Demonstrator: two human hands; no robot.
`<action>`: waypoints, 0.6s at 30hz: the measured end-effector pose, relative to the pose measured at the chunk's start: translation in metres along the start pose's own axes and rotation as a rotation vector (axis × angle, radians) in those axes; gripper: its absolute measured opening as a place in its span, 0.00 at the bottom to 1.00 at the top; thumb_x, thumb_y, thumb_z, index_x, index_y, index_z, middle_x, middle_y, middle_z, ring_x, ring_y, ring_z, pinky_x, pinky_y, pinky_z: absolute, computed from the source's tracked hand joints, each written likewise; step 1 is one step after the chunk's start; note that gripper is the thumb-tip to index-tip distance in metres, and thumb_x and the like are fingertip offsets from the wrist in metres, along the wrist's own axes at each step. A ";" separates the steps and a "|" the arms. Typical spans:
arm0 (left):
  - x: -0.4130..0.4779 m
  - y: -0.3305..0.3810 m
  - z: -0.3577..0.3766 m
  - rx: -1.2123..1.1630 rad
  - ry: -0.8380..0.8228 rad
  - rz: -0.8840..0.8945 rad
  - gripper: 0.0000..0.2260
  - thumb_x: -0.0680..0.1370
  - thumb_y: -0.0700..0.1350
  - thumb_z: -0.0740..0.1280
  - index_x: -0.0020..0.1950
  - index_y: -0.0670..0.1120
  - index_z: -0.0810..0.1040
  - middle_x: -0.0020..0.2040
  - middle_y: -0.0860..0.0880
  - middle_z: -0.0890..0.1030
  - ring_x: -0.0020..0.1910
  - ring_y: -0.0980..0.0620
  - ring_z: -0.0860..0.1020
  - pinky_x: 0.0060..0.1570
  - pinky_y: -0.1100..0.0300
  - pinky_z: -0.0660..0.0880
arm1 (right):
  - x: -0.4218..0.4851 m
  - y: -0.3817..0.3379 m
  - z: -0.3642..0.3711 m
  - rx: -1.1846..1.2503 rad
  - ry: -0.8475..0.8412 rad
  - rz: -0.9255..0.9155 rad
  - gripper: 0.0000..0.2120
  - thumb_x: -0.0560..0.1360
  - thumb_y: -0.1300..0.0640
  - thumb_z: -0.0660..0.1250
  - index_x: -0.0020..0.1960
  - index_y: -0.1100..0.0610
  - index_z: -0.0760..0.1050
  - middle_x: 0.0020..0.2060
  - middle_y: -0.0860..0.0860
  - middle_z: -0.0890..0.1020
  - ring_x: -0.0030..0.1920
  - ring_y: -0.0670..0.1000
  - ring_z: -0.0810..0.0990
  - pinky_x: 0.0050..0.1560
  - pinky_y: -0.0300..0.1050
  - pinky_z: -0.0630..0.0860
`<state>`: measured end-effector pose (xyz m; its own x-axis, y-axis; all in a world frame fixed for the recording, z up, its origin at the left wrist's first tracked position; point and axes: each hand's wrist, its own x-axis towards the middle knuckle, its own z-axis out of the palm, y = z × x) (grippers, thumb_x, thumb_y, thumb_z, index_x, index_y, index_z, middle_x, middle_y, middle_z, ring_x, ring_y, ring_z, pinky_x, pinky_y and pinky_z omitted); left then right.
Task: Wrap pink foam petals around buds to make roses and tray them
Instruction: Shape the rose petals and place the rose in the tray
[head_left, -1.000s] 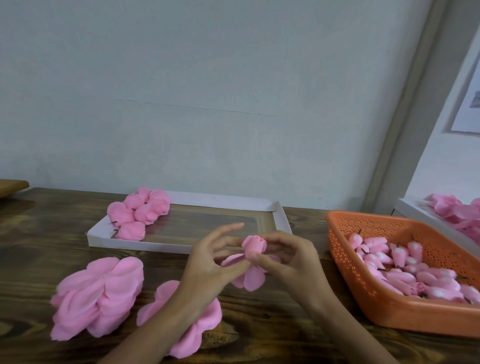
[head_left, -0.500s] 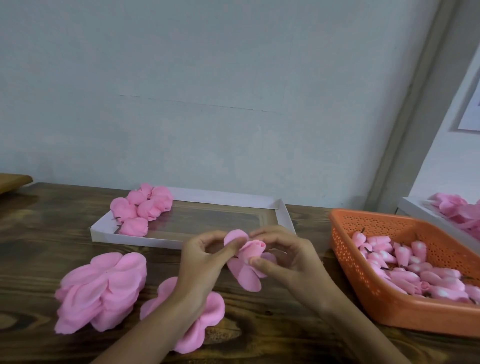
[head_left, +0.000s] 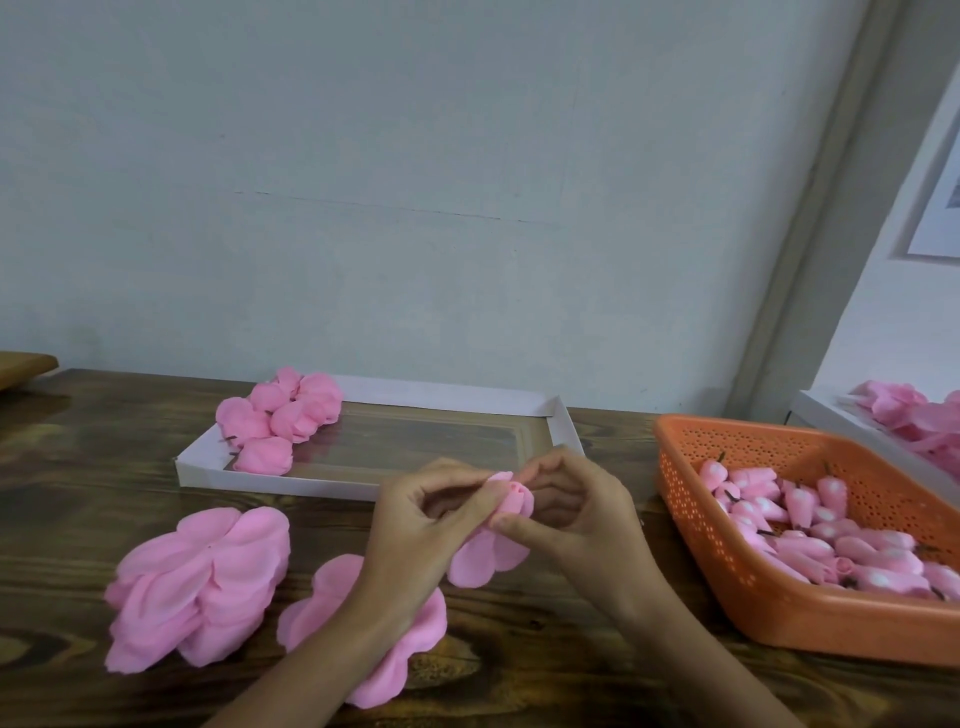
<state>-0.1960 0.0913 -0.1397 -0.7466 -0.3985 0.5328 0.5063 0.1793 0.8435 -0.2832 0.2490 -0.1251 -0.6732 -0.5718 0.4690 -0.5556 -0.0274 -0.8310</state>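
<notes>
Above the table's middle, both hands work one pink bud (head_left: 515, 500) with a foam petal piece (head_left: 480, 558) hanging under it. My left hand (head_left: 431, 525) pinches a petal up against the bud's left side. My right hand (head_left: 576, 512) curls round the bud from the right, thumb on its base. Several finished roses (head_left: 280, 415) lie in the left end of a white tray (head_left: 563, 426) behind the hands. A stack of loose petals (head_left: 202, 577) lies at the left, and another petal stack (head_left: 322, 597) shows under my left forearm.
An orange perforated basket (head_left: 691, 535) at the right holds several pink buds (head_left: 831, 530). Behind it a second white tray (head_left: 815, 410) carries more pink flowers (head_left: 909, 410). The wall stands close behind the wooden table (head_left: 104, 457).
My left fingers went from spread to pinching a petal up against the bud. The hands and bud shifted slightly right, and more petals now hug the bud.
</notes>
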 end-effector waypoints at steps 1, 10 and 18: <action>0.000 0.001 0.000 -0.022 -0.009 -0.011 0.09 0.75 0.44 0.75 0.52 0.44 0.89 0.48 0.45 0.87 0.49 0.45 0.86 0.47 0.59 0.83 | 0.001 0.001 -0.001 0.026 0.016 0.015 0.22 0.67 0.54 0.83 0.56 0.55 0.78 0.48 0.51 0.88 0.48 0.53 0.89 0.48 0.57 0.87; 0.005 0.002 -0.005 -0.045 -0.093 -0.055 0.10 0.76 0.50 0.74 0.51 0.45 0.89 0.49 0.44 0.87 0.51 0.44 0.85 0.49 0.59 0.81 | 0.000 0.004 0.001 0.064 0.032 -0.027 0.14 0.69 0.55 0.81 0.54 0.57 0.86 0.47 0.51 0.89 0.48 0.54 0.89 0.50 0.57 0.86; 0.008 -0.001 -0.007 -0.042 -0.048 -0.120 0.14 0.77 0.34 0.74 0.59 0.49 0.86 0.54 0.50 0.88 0.55 0.50 0.86 0.53 0.62 0.81 | 0.006 0.006 -0.007 0.136 0.058 -0.015 0.09 0.72 0.61 0.80 0.52 0.55 0.86 0.46 0.53 0.89 0.48 0.54 0.89 0.49 0.45 0.84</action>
<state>-0.1994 0.0816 -0.1371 -0.8223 -0.3708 0.4316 0.4289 0.0947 0.8984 -0.2940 0.2508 -0.1247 -0.6947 -0.5222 0.4947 -0.4970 -0.1487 -0.8549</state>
